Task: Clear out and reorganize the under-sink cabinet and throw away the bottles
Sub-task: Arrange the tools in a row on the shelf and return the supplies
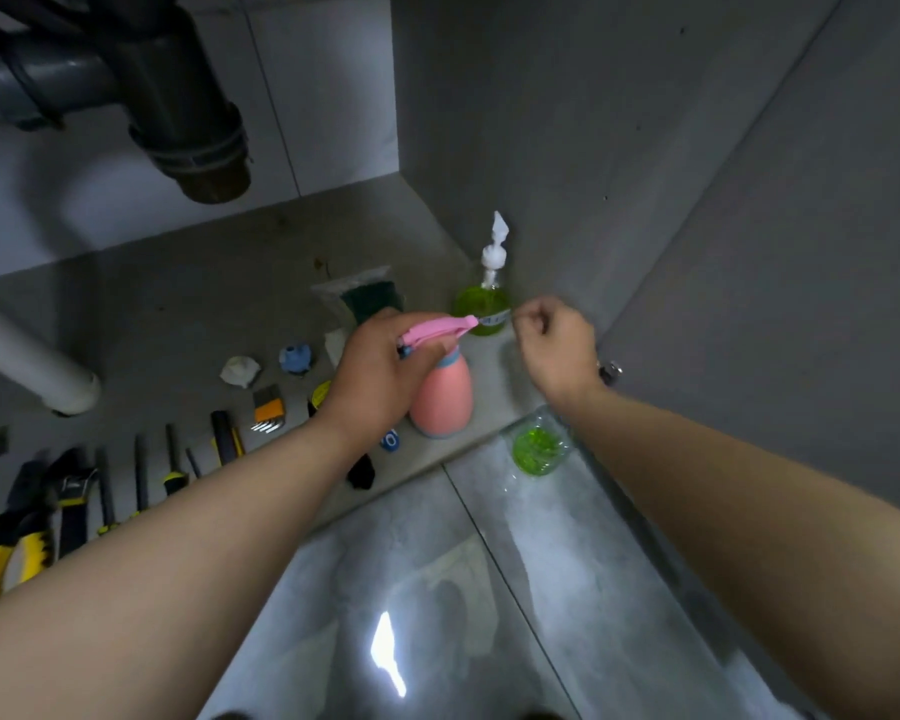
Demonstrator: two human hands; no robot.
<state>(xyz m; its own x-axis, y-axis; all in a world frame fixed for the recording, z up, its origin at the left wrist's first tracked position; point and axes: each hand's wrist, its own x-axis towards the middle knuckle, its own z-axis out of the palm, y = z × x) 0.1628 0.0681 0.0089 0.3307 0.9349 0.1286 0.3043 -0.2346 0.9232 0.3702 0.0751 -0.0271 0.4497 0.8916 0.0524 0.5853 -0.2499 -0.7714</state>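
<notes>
A pink spray bottle [444, 397] stands near the front right of the cabinet floor [188, 283]. My left hand [380, 374] grips its pink trigger head from the left. Just behind it, by the right wall, stands a green pump bottle [481, 304] with a white pump. My right hand [554, 343] hovers beside that bottle with its fingers curled shut, touching or pinching its label; I cannot tell which. A clear plastic bottle [539, 449] holding green liquid lies on the tiled floor just outside the cabinet.
Pliers, screwdrivers and other tools [74, 491] lie in a row at the front left. A sponge pack [370, 298], a blue cap [295, 358] and small scraps sit mid-floor. A dark drain pipe [178, 96] hangs above left; a white pipe [37, 366] rises at left.
</notes>
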